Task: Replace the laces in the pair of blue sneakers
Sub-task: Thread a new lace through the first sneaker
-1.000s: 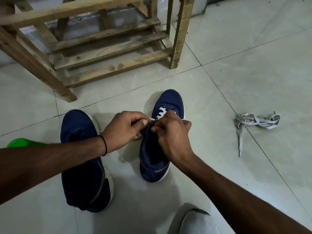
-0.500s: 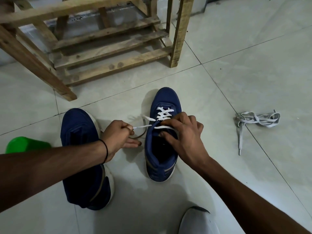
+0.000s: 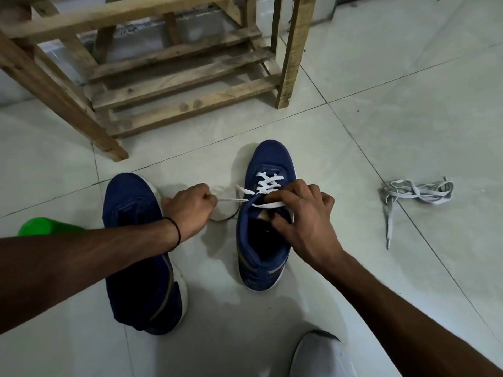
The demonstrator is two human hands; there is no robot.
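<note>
The left grip (image 3: 190,210) is clamped on the white lace (image 3: 268,183), taut toward 9 o'clock of the half-laced sneaker (image 3: 272,159), whose tongue the right grip (image 3: 304,221) pinches, the unlaced sneaker (image 3: 128,197) lying at 8 o'clock.

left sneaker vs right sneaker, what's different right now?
Lacing: the right sneaker carries a white lace criss-crossed over its front; the left sneaker shows none. Handling: the right hand holds the right sneaker while the left hand pinches a lace end; no hand holds the left sneaker. Shared: both blue, white-soled, toes pointing away.
</note>
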